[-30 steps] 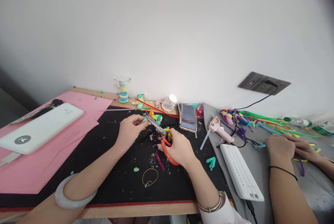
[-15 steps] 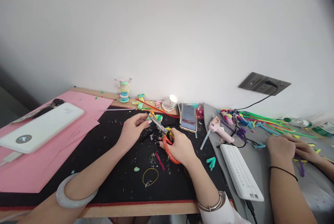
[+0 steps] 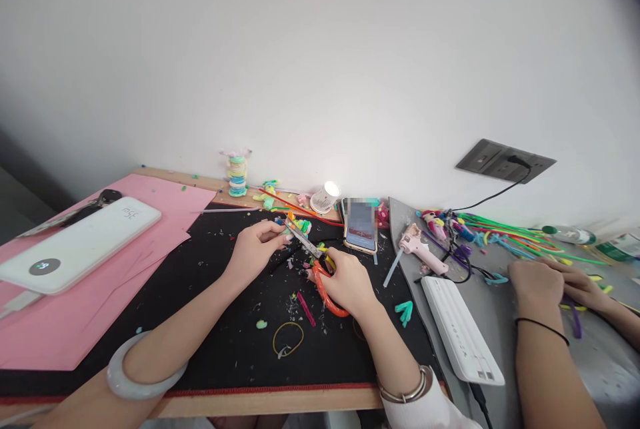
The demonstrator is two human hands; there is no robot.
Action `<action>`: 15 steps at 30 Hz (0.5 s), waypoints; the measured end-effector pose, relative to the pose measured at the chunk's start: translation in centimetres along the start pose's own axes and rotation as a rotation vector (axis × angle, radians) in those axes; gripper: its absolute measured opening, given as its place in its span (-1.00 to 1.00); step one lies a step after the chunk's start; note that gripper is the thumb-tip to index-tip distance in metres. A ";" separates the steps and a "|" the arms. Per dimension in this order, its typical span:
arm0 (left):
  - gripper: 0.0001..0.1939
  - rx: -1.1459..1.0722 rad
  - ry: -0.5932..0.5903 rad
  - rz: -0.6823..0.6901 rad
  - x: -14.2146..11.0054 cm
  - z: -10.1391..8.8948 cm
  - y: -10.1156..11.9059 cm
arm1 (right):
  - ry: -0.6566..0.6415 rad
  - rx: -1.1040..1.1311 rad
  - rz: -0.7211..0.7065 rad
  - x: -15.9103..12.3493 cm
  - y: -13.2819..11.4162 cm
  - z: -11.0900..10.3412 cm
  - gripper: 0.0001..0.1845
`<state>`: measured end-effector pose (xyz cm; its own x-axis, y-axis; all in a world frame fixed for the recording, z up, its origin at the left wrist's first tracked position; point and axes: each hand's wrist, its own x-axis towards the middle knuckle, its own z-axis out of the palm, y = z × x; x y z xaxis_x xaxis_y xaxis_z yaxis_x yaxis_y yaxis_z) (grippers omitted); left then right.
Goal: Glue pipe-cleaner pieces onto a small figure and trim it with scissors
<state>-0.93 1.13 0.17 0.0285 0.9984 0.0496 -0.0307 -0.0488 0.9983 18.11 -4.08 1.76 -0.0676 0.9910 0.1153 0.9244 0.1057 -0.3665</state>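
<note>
My right hand [image 3: 345,282] is closed around the orange handles of a pair of scissors [image 3: 311,246], whose blades point up and to the left. At the blade tips, my left hand [image 3: 260,246] pinches a small colourful fuzzy piece [image 3: 289,221] with orange and blue on it; the fingers partly hide it. Green and white fuzz shows just behind the blades. On the black mat [image 3: 225,356] below lie a magenta pipe cleaner piece [image 3: 306,309], a yellow rubber band [image 3: 289,340] and scattered clippings.
A phone [image 3: 361,229] leans near a paper cup [image 3: 325,198]. To the right are a pink glue gun [image 3: 423,250], a white power bank [image 3: 463,330], pipe cleaners [image 3: 520,236] and another person's hands [image 3: 537,282]. Pink paper [image 3: 100,316] and a white power bank [image 3: 80,242] lie left.
The scissors and my right hand have shifted very slightly. My left fingers have moved a little at the blade tips, and a bit of blue now shows there.
</note>
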 end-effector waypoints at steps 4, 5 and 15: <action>-0.74 0.010 0.006 0.010 0.0 0.0 0.3 | 0.017 -0.005 -0.028 0.0 0.1 0.0 -0.60; -0.74 0.012 0.007 0.012 0.0 0.0 0.3 | 0.021 -0.008 -0.038 0.0 0.2 0.0 -0.61; -0.77 0.061 -0.012 -0.033 -0.2 0.1 0.8 | -0.013 -0.077 -0.036 0.2 0.5 -0.1 -0.72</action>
<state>-0.90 0.89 1.00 0.0405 0.9990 0.0167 0.0313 -0.0180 0.9993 18.61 -3.83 1.64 -0.1055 0.9877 0.1153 0.9473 0.1350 -0.2903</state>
